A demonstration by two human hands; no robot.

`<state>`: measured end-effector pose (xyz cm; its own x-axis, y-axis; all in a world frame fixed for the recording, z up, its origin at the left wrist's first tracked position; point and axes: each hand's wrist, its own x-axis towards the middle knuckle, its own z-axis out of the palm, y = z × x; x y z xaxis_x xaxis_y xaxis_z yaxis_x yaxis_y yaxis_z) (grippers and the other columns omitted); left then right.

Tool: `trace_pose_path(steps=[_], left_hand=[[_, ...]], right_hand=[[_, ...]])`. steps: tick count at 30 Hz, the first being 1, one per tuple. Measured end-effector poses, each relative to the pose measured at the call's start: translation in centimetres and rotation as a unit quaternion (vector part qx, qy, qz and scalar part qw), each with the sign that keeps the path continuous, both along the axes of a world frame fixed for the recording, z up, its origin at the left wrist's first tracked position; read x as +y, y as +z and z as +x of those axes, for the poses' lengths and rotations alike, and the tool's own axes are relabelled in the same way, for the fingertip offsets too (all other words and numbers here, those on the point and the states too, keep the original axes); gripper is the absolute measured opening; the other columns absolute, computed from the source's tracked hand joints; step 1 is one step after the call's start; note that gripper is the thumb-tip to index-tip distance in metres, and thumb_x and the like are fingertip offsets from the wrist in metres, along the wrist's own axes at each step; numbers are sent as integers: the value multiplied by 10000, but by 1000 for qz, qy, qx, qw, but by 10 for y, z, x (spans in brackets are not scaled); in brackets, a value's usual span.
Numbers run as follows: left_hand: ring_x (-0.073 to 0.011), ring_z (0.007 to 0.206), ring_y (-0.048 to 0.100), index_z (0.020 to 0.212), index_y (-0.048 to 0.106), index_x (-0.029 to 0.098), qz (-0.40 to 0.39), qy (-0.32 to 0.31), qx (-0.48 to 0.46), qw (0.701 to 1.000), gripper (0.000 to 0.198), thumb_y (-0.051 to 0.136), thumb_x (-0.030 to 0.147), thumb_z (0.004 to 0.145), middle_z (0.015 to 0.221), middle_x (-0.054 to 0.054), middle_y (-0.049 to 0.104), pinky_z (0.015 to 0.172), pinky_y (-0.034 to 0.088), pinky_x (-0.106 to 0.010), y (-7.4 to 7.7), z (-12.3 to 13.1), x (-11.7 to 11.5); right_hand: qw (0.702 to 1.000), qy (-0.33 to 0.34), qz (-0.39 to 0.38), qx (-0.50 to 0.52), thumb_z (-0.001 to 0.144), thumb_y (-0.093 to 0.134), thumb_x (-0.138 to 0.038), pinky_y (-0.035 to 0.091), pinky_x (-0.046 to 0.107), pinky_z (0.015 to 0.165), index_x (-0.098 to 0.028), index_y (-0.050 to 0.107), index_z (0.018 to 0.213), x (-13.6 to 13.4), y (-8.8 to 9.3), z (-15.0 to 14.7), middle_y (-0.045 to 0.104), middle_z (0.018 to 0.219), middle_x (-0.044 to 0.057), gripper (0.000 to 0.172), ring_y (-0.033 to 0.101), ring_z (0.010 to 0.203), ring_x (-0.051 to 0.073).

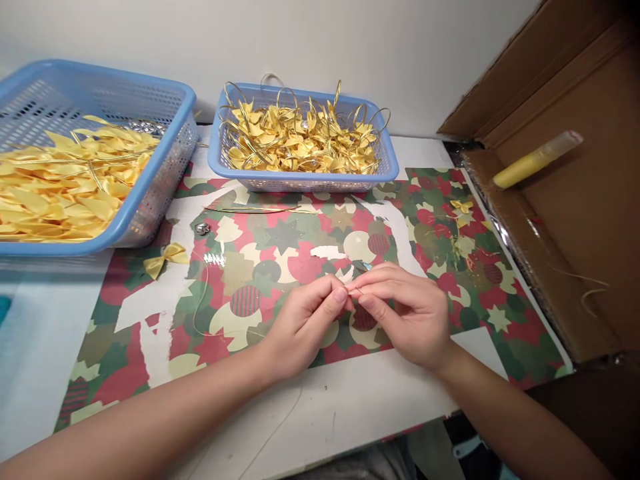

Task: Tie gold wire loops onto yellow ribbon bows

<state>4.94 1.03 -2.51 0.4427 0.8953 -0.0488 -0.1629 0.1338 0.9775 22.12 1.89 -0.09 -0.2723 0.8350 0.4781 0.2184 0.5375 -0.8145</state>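
Observation:
My left hand (313, 320) and my right hand (413, 310) meet over the patterned paper, thumbs and index fingers pinched together at the tips. Between the fingertips a fine thread (355, 291) just shows; its ends are hidden by the fingers. Another length of thin pale thread (197, 313) curves over the paper to the left and passes behind my left wrist. Left of my hands lies a yellow ribbon bow (173, 255), with a small silver heart-shaped piece (202, 229) just beyond it.
A blue basket (303, 179) of yellow bows with gold cords stands at the back. Another blue basket (145, 190), at left, holds yellow ribbon pieces. Gold cords (255, 210) lie between. Right are a small yellow bow (461, 206), a cardboard wall (565, 227) and a yellow tube (537, 160).

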Motion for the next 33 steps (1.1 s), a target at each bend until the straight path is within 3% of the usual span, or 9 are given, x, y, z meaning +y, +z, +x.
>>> trace_pose_path(steps=[6,14,22,28,33], left_hand=[[-102,605,331,780,529,177,-12,-9,-15,1000,345,396,410,998,660,37,394,557,292,-246,-1,-1,1],[-93,597,338,814,479,192,-50,17,-17,998,247,484,383,969,665,51,401,533,290,-225,-1,1,0],[-65,488,283,752,489,193,-15,74,-14,997,217,501,284,949,571,79,380,448,273,-183,-1,0,-3],[-60,467,282,705,474,188,-28,84,3,996,217,499,245,913,539,81,384,422,256,-177,3,2,1],[-55,464,283,688,457,185,-42,82,9,996,214,489,236,894,549,74,403,418,248,-178,6,4,1]], right_hand=[[1000,-10,0,-7,853,628,-48,531,313,712,-183,732,842,1,1,0,753,822,45,170,700,776,155],[1000,-17,-19,-10,855,628,-58,521,295,732,-183,707,812,-1,1,1,739,816,28,154,681,780,137],[992,-13,-128,3,851,546,-115,471,274,618,-170,552,623,-7,1,-2,591,746,23,234,569,689,124],[976,30,-215,33,860,539,-156,411,241,518,-173,474,610,-11,-5,-6,585,768,13,259,516,604,98],[969,38,-240,54,858,537,-155,422,233,555,-172,487,604,-11,-5,-6,615,780,16,260,541,665,106]])
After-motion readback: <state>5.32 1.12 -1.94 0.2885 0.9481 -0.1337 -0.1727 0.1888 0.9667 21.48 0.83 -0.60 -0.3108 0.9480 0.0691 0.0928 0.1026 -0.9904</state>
